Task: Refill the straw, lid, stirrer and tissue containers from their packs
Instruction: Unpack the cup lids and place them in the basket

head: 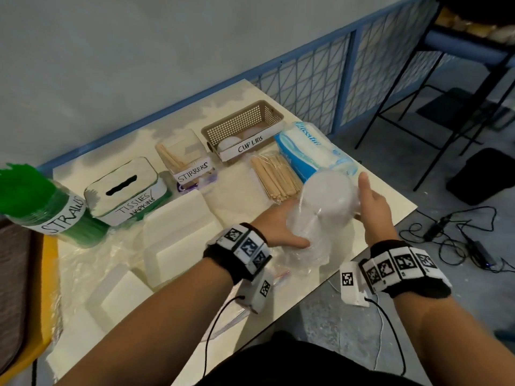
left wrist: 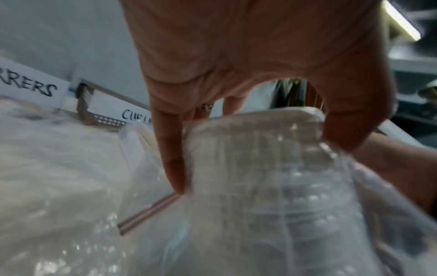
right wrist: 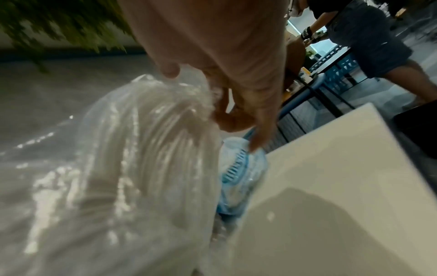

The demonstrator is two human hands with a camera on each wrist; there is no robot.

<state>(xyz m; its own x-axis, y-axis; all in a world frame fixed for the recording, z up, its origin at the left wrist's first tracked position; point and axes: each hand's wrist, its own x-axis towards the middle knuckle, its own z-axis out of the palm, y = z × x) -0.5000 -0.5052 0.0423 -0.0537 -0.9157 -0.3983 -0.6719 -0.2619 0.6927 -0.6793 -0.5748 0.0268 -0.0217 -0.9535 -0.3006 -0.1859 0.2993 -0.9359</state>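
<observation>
A clear bag of stacked cup lids (head: 323, 207) is held above the table's right front. My left hand (head: 287, 227) grips its near end; the thumb (left wrist: 350, 127) and index finger (left wrist: 175, 168) clamp the stack (left wrist: 260, 177). My right hand (head: 370, 201) holds the far right side, thumb up, fingers curled on the bag (right wrist: 146, 158). Behind stand the brown CUP LIDS basket (head: 242, 126) with a few lids, the STIRRERS tub (head: 186, 160), the TISSUES box (head: 125, 188) and the green STRAWS jar (head: 41, 201). A stirrer pack (head: 276, 176) and a blue tissue pack (head: 309, 151) lie beside the lids.
White blocks (head: 178, 227) and crinkled plastic wrap (head: 83, 263) cover the table's left front. The table edge (head: 390, 218) runs just right of my hands. Cables (head: 459, 240), a black bag (head: 485, 176) and a stool frame (head: 404, 93) are on the floor beyond.
</observation>
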